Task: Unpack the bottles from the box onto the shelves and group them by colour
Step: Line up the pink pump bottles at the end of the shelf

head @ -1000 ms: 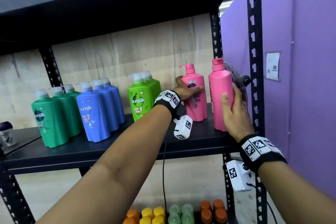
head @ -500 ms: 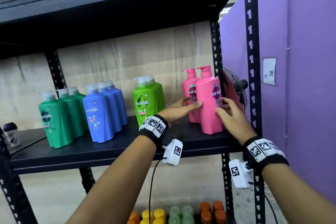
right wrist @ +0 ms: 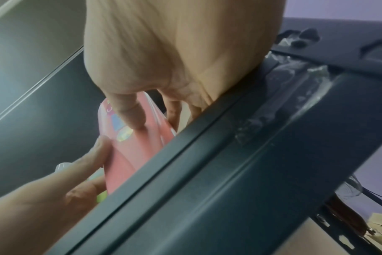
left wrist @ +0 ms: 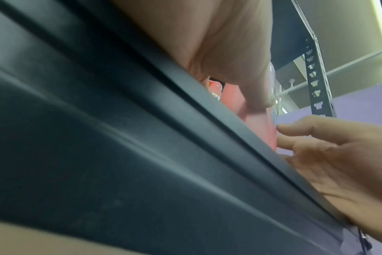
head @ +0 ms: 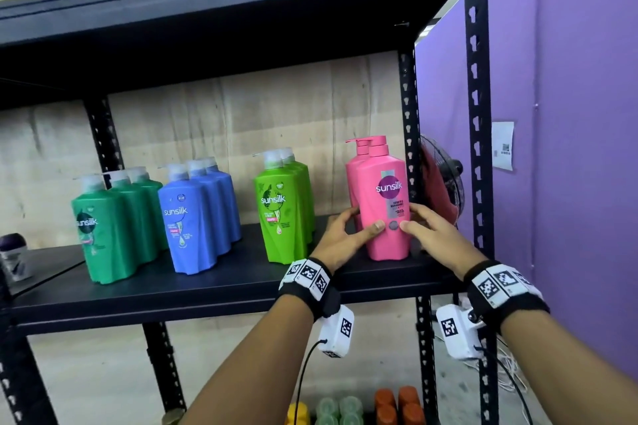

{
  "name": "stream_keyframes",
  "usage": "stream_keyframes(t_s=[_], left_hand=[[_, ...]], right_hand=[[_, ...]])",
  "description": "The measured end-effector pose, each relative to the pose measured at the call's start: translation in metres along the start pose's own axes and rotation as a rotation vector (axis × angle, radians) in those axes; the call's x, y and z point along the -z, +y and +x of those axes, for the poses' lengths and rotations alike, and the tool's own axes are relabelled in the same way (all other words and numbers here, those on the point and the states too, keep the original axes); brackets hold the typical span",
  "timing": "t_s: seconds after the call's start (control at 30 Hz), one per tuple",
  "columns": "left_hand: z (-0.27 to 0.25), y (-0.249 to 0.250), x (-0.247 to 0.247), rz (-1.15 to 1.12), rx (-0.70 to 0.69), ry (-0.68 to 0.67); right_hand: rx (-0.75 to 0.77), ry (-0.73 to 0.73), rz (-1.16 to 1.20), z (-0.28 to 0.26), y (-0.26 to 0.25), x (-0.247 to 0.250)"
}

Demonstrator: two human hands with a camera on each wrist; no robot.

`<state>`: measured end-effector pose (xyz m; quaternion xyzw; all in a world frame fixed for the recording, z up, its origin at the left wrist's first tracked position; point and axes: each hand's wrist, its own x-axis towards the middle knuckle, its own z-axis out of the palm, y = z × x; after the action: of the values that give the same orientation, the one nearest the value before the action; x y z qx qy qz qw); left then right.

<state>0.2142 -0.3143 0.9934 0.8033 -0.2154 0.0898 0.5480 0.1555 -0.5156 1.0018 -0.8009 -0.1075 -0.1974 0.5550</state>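
Two pink pump bottles stand one behind the other at the right end of the black shelf (head: pixel 224 286). The front pink bottle (head: pixel 383 203) faces me with its label, upright on the shelf. My left hand (head: pixel 345 235) holds its left side with the thumb on the front. My right hand (head: pixel 431 231) holds its right side, thumb also on the front. The rear pink bottle (head: pixel 352 179) is mostly hidden. The right wrist view shows the pink bottle (right wrist: pixel 131 155) between both thumbs. In the left wrist view only a strip of the pink bottle (left wrist: pixel 257 124) shows above the shelf edge.
Left along the shelf stand light green bottles (head: pixel 279 217), blue bottles (head: pixel 193 224) and dark green bottles (head: pixel 107 235), each in a row. A fan (head: pixel 445 183) sits behind the right post (head: pixel 478 114). Small coloured bottles (head: pixel 397 404) fill the shelf below. A purple wall (head: pixel 569 148) is at right.
The right hand turned its pink bottle label-forward and set it in front of the other pink one. The left hand left the rear bottle and now holds the front one.
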Motion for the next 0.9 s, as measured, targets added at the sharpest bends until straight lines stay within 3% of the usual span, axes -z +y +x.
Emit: stream_keyframes(t_s=[0.2, 0.4, 0.6, 0.9], left_hand=[[0.003, -0.003, 0.002, -0.071, -0.027, 0.027], [0.005, -0.005, -0.003, -0.047, -0.051, -0.001], [0.004, -0.006, -0.003, 0.128, -0.101, -0.029], [0.001, -0.001, -0.001, 0.128, -0.037, -0.07]], right_hand=[[0.047, -0.077, -0.042, 0.004, 0.012, 0.0], [0.091, 0.003, -0.315, 0.009, 0.022, -0.007], [0.061, 0.027, -0.464, 0.011, 0.027, -0.014], [0.058, 0.049, -0.51, 0.01, 0.023, -0.018]])
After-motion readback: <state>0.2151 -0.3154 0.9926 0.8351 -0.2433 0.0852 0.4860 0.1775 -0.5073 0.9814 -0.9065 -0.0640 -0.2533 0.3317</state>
